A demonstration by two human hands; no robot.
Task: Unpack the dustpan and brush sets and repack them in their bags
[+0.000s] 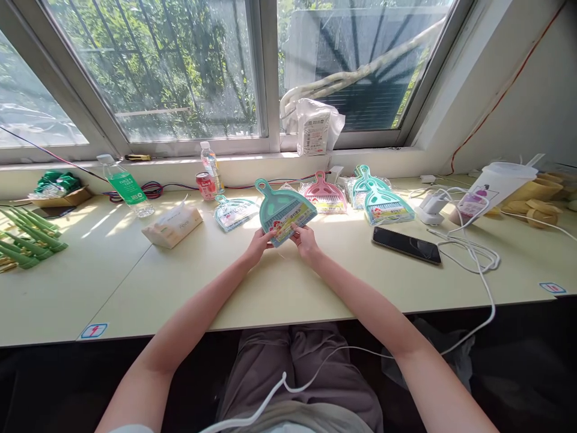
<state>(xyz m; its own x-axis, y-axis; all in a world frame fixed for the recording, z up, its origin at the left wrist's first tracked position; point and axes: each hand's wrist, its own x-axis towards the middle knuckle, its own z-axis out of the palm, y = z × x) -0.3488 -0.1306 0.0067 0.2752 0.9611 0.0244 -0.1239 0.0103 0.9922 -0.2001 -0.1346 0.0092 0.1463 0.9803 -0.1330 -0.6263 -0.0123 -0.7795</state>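
Between my hands is a green mini dustpan and brush set [285, 210] in a clear wrapper with a yellow label, tilted up above the table. My left hand [259, 245] is closed on its lower left corner. On the lower right edge, my right hand [306, 240] grips it too. Behind it lies a pink dustpan set [322, 191]. A flat green dustpan set [234, 211] rests to the left. Two more green sets overlap at the right, the front dustpan set [387, 203] lying partly over the rear one [366, 177].
A tissue pack [174, 225], a leaning green-labelled bottle [126, 186], a red can [206, 186] and a clear bottle [211, 163] stand left. To the right are a phone [406, 245], white cables [478, 258], a charger [433, 207] and a large plastic cup [493, 189]. Green stalks [29, 240] lie far left.
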